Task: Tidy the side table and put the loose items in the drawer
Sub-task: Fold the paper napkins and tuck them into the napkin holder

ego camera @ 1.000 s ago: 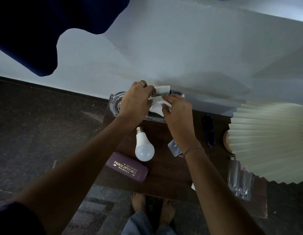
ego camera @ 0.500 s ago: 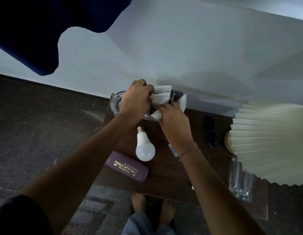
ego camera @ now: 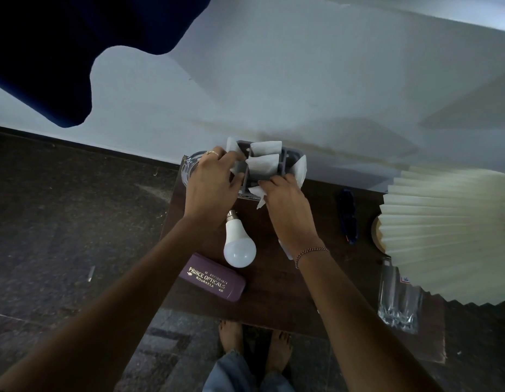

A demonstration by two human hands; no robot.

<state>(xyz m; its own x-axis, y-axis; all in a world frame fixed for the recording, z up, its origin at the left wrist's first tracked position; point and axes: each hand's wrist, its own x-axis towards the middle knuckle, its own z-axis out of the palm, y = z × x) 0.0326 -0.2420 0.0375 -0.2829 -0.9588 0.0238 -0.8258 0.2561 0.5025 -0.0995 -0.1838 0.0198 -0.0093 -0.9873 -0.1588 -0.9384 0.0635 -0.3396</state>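
Note:
A grey divided holder (ego camera: 285, 165) stands at the back of the dark wooden side table (ego camera: 276, 290), with white paper napkins (ego camera: 264, 165) sticking up from its compartments. My left hand (ego camera: 213, 183) grips the holder's left side. My right hand (ego camera: 285, 205) pinches a napkin at the holder's front edge. On the table in front lie a white light bulb (ego camera: 238, 244) and a maroon spectacle case (ego camera: 213, 281) marked Prince Opticals. A small pale item (ego camera: 285, 250) peeks out under my right wrist.
A glass ashtray (ego camera: 190, 168) sits behind my left hand. Dark blue sunglasses (ego camera: 349, 219) lie right of centre. A pleated lampshade (ego camera: 449, 233) covers the table's right end, with a clear cut glass (ego camera: 398, 301) below it. My bare feet (ego camera: 254, 343) stand at the front edge.
The napkins, bunched between both hands a second ago, now stand apart in the holder's compartments. My right hand has slid down to the holder's front edge.

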